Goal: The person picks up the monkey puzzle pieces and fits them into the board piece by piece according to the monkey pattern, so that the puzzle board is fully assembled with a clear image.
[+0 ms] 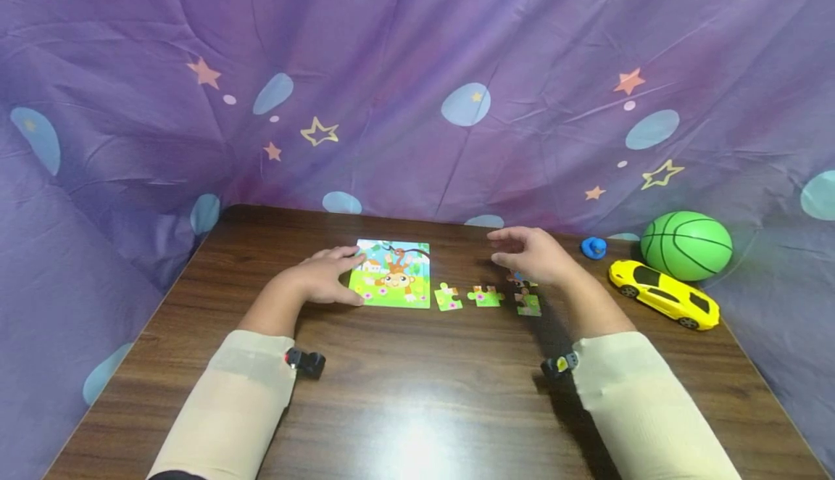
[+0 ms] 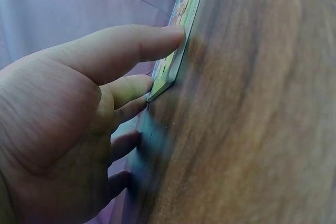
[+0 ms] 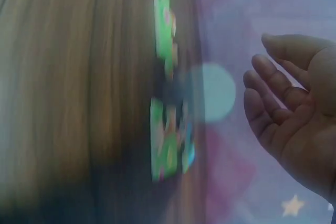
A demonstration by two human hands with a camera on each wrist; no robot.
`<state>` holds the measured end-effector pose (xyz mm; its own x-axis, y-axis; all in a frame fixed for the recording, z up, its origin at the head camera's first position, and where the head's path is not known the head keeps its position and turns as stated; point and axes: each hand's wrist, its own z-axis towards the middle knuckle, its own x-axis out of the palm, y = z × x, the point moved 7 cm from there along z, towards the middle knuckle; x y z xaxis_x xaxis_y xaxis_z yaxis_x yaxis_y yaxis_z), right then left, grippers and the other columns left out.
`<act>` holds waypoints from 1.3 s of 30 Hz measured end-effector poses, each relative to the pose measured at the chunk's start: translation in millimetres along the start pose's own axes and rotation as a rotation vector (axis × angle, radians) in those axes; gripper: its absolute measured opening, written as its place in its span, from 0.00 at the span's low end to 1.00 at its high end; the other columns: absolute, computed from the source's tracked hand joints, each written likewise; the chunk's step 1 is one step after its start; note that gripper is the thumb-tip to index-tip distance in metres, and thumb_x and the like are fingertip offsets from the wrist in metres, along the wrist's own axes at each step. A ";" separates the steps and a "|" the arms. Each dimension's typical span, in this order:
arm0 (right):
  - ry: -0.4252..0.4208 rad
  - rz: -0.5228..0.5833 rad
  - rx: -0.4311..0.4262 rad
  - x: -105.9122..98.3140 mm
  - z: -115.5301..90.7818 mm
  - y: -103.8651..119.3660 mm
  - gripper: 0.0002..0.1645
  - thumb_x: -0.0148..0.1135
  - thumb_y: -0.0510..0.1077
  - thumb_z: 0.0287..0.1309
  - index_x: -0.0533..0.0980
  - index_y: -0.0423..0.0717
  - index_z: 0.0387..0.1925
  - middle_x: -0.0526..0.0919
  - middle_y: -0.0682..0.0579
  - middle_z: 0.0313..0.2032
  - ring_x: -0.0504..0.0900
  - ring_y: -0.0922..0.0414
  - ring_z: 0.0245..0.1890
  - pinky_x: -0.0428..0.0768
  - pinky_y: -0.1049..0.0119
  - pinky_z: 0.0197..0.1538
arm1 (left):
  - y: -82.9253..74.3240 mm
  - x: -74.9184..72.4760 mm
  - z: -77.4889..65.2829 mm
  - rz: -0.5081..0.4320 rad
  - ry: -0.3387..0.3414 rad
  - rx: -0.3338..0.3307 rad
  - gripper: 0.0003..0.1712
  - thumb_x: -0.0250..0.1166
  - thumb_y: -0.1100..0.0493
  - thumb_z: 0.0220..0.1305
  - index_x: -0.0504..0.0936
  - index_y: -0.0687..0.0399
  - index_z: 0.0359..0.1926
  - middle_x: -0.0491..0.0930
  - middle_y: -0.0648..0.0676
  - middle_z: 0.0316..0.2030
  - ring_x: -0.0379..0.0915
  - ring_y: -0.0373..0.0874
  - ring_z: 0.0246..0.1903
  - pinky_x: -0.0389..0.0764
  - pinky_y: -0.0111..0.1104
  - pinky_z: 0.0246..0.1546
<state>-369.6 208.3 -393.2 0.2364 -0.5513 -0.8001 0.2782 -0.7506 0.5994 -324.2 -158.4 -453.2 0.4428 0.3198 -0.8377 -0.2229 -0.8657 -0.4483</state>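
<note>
My left hand (image 1: 324, 275) rests at the left side of a square monkey picture puzzle (image 1: 391, 295), fingers on its left edge and thumb by the near left corner. In the left wrist view the thumb (image 2: 157, 43) touches the puzzle's edge with its fingers fairly straight. My right hand (image 1: 531, 254) hovers above the table with loosely bent fingers and nothing in them. Below it lie loose jigsaw pieces: a green one (image 1: 528, 304) and another partly hidden by the hand. Between the hands are two more pieces, a left one (image 1: 448, 297) and a middle one (image 1: 485, 296).
On the right stand a yellow toy car (image 1: 665, 295), a green ball (image 1: 688, 244) and a small blue rubber duck (image 1: 593, 248). A purple curtain (image 1: 404, 161) hangs right behind the brown wooden table (image 1: 404, 364).
</note>
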 end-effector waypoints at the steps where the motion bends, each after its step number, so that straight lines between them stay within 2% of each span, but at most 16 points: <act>1: -0.002 -0.007 0.010 -2.9 -2.1 -6.6 0.26 0.69 0.46 0.71 0.80 0.47 0.68 0.87 0.40 0.62 0.89 0.47 0.56 0.89 0.58 0.53 | 0.0 -0.1 -0.2 -0.001 0.001 -0.001 0.59 0.71 0.34 0.63 0.52 0.40 0.87 0.44 0.53 0.88 0.36 0.67 0.86 0.43 0.72 0.82; 4: 0.003 -0.019 0.040 -8.2 -7.6 -25.5 0.27 0.68 0.45 0.72 0.79 0.44 0.69 0.87 0.38 0.62 0.87 0.43 0.60 0.87 0.49 0.60 | -0.4 -0.2 -0.6 -0.001 0.004 0.000 0.59 0.71 0.34 0.63 0.52 0.40 0.87 0.44 0.53 0.88 0.36 0.67 0.86 0.43 0.72 0.82; 7: 0.008 -0.035 0.058 -9.5 -11.2 -42.9 0.29 0.69 0.45 0.71 0.78 0.41 0.69 0.86 0.37 0.62 0.87 0.41 0.60 0.85 0.44 0.63 | -0.4 0.0 -0.3 -0.003 0.005 0.000 0.59 0.71 0.34 0.63 0.52 0.40 0.87 0.44 0.53 0.88 0.36 0.67 0.86 0.43 0.72 0.82; 12: 0.038 -0.041 0.089 -6.0 -13.7 -69.2 0.32 0.71 0.43 0.67 0.77 0.37 0.69 0.85 0.34 0.63 0.85 0.39 0.60 0.85 0.43 0.63 | 0.3 0.7 1.3 0.000 0.003 0.001 0.59 0.71 0.34 0.63 0.52 0.39 0.87 0.44 0.53 0.88 0.36 0.67 0.86 0.44 0.72 0.82; 16: 0.058 -0.058 0.112 -2.9 -12.6 -83.0 0.32 0.73 0.40 0.64 0.78 0.37 0.68 0.85 0.35 0.63 0.85 0.40 0.58 0.85 0.46 0.60 | 0.4 1.0 1.6 0.001 0.004 -0.001 0.59 0.71 0.34 0.63 0.52 0.39 0.87 0.44 0.52 0.88 0.36 0.67 0.86 0.44 0.72 0.81; 24: 0.079 -0.074 0.130 -0.3 -9.9 -86.8 0.33 0.75 0.38 0.59 0.79 0.37 0.66 0.85 0.34 0.60 0.85 0.40 0.56 0.85 0.45 0.61 | 1.1 0.8 1.5 -0.005 0.002 -0.005 0.59 0.71 0.34 0.63 0.52 0.39 0.87 0.44 0.52 0.88 0.36 0.67 0.86 0.44 0.72 0.81; 28: 0.076 -0.083 0.141 -2.1 -9.6 -88.1 0.32 0.75 0.39 0.59 0.80 0.37 0.65 0.87 0.36 0.53 0.85 0.44 0.51 0.85 0.53 0.55 | 1.2 0.5 1.0 -0.014 0.004 -0.005 0.59 0.71 0.34 0.63 0.52 0.39 0.87 0.44 0.52 0.88 0.35 0.66 0.86 0.43 0.72 0.81; 31: 0.063 -0.087 0.144 -2.2 -8.5 -90.0 0.30 0.76 0.40 0.59 0.82 0.38 0.63 0.87 0.41 0.46 0.83 0.49 0.46 0.82 0.61 0.48 | 1.7 0.9 1.1 -0.014 0.005 -0.003 0.59 0.71 0.34 0.63 0.52 0.39 0.87 0.44 0.52 0.88 0.35 0.67 0.86 0.43 0.72 0.81; 33: 0.047 -0.091 0.142 -2.4 -7.8 -90.0 0.28 0.76 0.41 0.60 0.83 0.38 0.61 0.87 0.42 0.44 0.82 0.50 0.43 0.79 0.63 0.46 | 2.2 1.1 1.3 -0.011 0.005 0.000 0.59 0.71 0.34 0.63 0.52 0.39 0.87 0.44 0.52 0.88 0.36 0.67 0.86 0.43 0.72 0.82; 36: 0.014 -0.094 0.149 -2.4 -7.1 -90.0 0.24 0.74 0.41 0.63 0.83 0.39 0.60 0.88 0.41 0.46 0.83 0.48 0.45 0.80 0.59 0.48 | 2.3 1.2 1.7 -0.010 0.003 0.005 0.59 0.71 0.34 0.63 0.52 0.39 0.87 0.44 0.53 0.88 0.36 0.67 0.86 0.43 0.71 0.82; 39: -0.017 -0.100 0.144 -2.4 -7.0 -86.4 0.21 0.70 0.42 0.68 0.83 0.41 0.60 0.89 0.38 0.52 0.84 0.43 0.51 0.82 0.49 0.56 | 1.8 0.9 1.7 -0.012 0.002 0.005 0.59 0.71 0.34 0.63 0.52 0.39 0.87 0.44 0.53 0.88 0.36 0.66 0.86 0.44 0.71 0.82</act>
<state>-387.6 277.0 -443.0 0.1980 -0.4764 -0.8567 0.1635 -0.8457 0.5081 -325.7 -159.0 -455.3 0.4472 0.3293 -0.8316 -0.2223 -0.8597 -0.4599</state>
